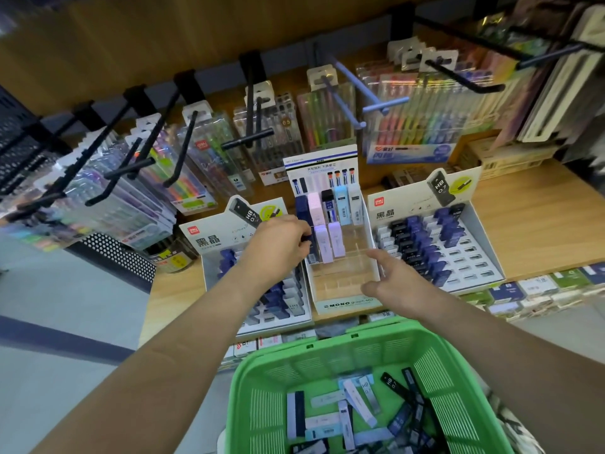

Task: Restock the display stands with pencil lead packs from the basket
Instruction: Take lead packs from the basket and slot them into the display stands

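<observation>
A green basket (258,381) at the bottom holds several loose lead packs (360,401) in black, blue and white. On the wooden shelf stands a clear middle stand (343,283) with dark, pink, lilac and pale blue packs in its back rows; its front slots are bare. My left hand (278,244) pinches a dark blue pack (309,239) at the stand's left column. Over the stand's right front corner my right hand (389,273) hovers with fingers relaxed and nothing in it. White card stands flank it on the left (209,237) and right (484,257).
Black and blue peg hooks (252,139) carrying pen sets jut out above the stands at hand height. Small boxed goods (537,290) line the lower shelf edge on the right. A black perforated panel (114,257) and grey floor lie to the left.
</observation>
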The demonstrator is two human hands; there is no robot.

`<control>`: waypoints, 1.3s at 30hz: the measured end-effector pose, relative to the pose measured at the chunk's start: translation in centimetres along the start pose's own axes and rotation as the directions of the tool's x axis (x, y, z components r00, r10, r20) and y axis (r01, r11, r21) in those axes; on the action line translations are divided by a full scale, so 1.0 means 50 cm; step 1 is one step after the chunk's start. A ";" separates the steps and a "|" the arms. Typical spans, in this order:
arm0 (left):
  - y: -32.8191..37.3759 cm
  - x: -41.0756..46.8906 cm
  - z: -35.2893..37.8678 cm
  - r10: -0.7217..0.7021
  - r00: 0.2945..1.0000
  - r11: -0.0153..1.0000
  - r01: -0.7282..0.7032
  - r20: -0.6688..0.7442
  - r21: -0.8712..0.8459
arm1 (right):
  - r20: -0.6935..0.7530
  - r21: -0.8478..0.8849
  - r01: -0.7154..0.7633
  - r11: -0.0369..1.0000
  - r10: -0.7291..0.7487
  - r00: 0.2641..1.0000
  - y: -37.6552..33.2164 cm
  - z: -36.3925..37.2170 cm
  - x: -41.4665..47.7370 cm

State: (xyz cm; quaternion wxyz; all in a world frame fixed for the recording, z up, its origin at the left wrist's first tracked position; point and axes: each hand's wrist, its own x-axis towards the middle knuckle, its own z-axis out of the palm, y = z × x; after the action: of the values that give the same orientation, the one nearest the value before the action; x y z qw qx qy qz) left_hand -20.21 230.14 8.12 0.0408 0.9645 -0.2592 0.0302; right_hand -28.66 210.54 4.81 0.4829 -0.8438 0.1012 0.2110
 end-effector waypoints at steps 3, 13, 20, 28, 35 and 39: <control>0.005 -0.009 0.026 -0.068 0.996 0.997 0.066 -0.060 -0.044 | 0.023 -0.022 0.019 1.000 -0.019 1.000 0.005 0.004 0.004; 0.012 -0.043 0.012 -0.257 0.939 0.959 0.219 -0.227 -0.180 | -0.078 -0.136 0.132 0.982 -0.143 0.987 -0.017 -0.023 -0.014; 0.109 -0.197 0.038 -0.262 0.963 0.890 0.215 -0.064 -0.402 | 0.094 -0.297 0.149 0.943 -0.127 0.987 0.033 -0.017 -0.076; 0.141 -0.385 0.279 -0.181 0.818 0.896 0.366 0.547 -0.251 | 0.316 -0.742 0.188 0.643 0.088 0.945 0.252 0.131 -0.119; 0.141 -0.526 0.476 -0.084 0.628 0.964 0.247 0.774 -0.095 | 0.497 -0.747 0.330 0.577 0.155 0.854 0.439 0.295 -0.083; 0.126 -0.549 0.532 -0.063 0.538 0.970 0.231 0.840 -0.075 | 0.543 -0.761 0.396 0.514 0.170 0.823 0.499 0.356 -0.073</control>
State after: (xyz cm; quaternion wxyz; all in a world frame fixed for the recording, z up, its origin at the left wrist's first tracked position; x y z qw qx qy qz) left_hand -46.08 235.86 -20.12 0.0009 0.8741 -0.1667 -0.4563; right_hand -45.83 212.89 -20.72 0.0282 -0.8738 -0.2180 0.4337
